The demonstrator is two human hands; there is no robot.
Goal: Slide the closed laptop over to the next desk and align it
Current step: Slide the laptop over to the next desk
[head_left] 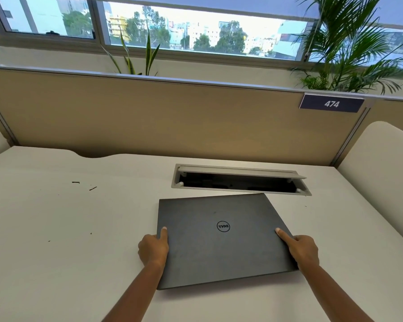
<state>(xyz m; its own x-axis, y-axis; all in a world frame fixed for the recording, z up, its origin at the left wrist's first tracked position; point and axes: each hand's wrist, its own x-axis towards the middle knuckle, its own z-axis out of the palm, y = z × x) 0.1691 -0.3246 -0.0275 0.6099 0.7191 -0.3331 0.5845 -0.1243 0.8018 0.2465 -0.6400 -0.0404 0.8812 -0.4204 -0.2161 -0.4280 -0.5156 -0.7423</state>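
Head view: I see the closed laptop flat on the tabletop, cable tray at twelve o'clock; left hand and right hand fingers clasp its nine and three o'clock edges.

Both hands, left and right, grip the closed laptop's side edges on the desk.

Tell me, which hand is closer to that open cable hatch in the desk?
Right. The right hand grips the laptop edge below the cable hatch's right part; the left hand sits left of it, farther away.
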